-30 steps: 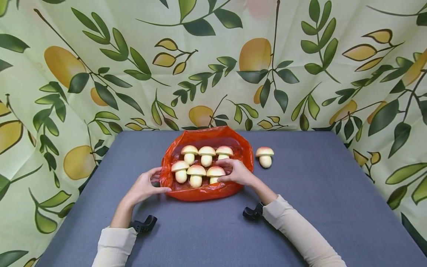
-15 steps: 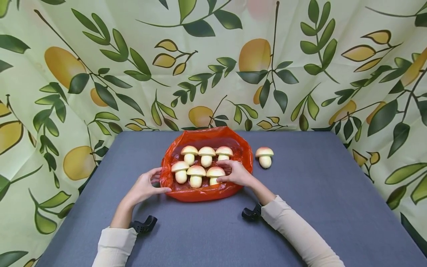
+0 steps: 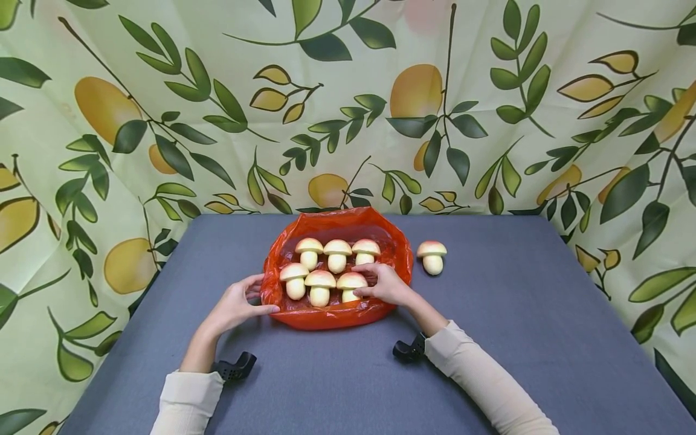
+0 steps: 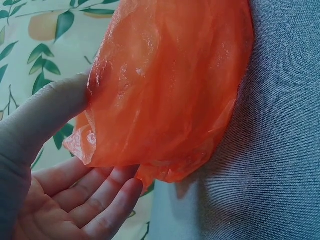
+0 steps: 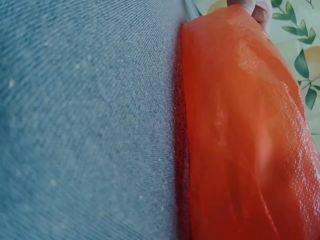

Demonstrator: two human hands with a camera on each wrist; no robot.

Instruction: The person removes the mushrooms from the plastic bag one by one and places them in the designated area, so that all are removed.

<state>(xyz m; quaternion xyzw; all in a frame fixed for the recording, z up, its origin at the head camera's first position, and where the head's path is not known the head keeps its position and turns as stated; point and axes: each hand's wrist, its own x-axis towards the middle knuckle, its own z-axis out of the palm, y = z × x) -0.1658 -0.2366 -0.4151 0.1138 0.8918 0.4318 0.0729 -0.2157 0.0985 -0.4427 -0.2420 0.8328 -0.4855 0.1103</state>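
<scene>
A red plastic bag lies with its mouth spread wide, holding several cream toy mushrooms in two rows. My left hand holds its left end, thumb at the front corner and fingers along the side; the left wrist view shows the film of the bag between thumb and fingers of the hand. Reaching over the right rim, my right hand grips the front-right mushroom between thumb and fingers. In the right wrist view the bag's side hides that hand.
One more toy mushroom lies on the blue-grey tabletop, right of the bag. A fabric backdrop printed with leaves and fruit hangs behind and at the sides. Black wrist cameras sit below both hands.
Both hands keep nearly the same place, and so do the bag and the mushrooms. The right forearm has shifted very slightly left.
</scene>
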